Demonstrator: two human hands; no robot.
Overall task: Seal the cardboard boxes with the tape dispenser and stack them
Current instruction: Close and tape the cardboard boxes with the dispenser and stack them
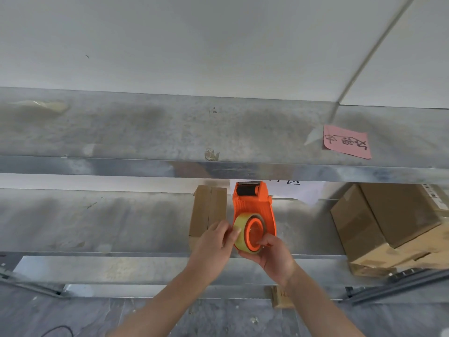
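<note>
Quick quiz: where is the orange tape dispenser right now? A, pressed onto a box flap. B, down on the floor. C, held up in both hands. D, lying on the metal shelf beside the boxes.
C: the right hand grips the tape dispenser from below at its roll end, while the left hand pinches at the tape roll, in front of the small cardboard box.
</note>
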